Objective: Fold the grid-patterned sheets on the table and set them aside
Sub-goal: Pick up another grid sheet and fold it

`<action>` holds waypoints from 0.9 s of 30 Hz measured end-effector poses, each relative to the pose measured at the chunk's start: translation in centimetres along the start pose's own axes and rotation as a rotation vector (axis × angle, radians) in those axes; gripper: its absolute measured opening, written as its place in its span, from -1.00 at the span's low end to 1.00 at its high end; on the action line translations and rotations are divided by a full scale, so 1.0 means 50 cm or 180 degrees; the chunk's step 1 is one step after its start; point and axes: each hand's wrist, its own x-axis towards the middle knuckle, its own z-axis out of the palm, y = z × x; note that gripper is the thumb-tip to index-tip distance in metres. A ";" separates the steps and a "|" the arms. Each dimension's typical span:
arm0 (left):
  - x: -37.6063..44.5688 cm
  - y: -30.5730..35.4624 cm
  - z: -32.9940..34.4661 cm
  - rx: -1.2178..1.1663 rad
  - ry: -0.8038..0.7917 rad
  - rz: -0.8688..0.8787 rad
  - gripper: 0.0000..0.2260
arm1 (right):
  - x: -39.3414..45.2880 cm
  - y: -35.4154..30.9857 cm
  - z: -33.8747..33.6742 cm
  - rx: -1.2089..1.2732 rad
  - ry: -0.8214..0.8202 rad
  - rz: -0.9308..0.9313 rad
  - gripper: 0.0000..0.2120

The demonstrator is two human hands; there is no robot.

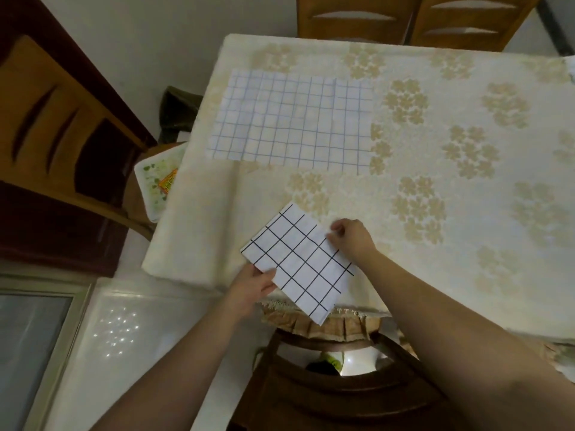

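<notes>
1. Floral cloth covers the table (pixel 435 144), with wooden chairs (pixel 404 20) along its far side and another at the left.
2. Left hand (pixel 253 286) pinches the folded black-grid sheet (pixel 298 262) at its near-left edge; right hand (pixel 351 236) has fingers curled onto its right edge.
3. That sheet lies tilted, its near corner hanging past the table's front edge.
4. Blue-grid sheet (pixel 292 122) lies flat, unfolded, well apart toward the far left corner.
5. Risk: loosening either hold could let the overhanging layers slide off or spring open.
6. Bare cloth to the right offers ample room for setting it down.
</notes>
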 end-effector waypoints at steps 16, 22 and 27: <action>-0.013 0.025 -0.014 -0.1054 0.0117 -0.0123 -0.78 | -0.027 -0.034 0.008 0.0144 -0.0196 0.0280 -0.65; -0.032 0.054 -0.018 -0.1052 -0.0100 0.0116 -0.81 | -0.056 -0.031 0.008 0.1204 -0.0454 0.0548 -0.55; -0.047 0.073 -0.030 -0.0513 -0.0107 0.0254 -0.76 | -0.083 -0.026 -0.002 0.1796 -0.0761 0.0823 -0.54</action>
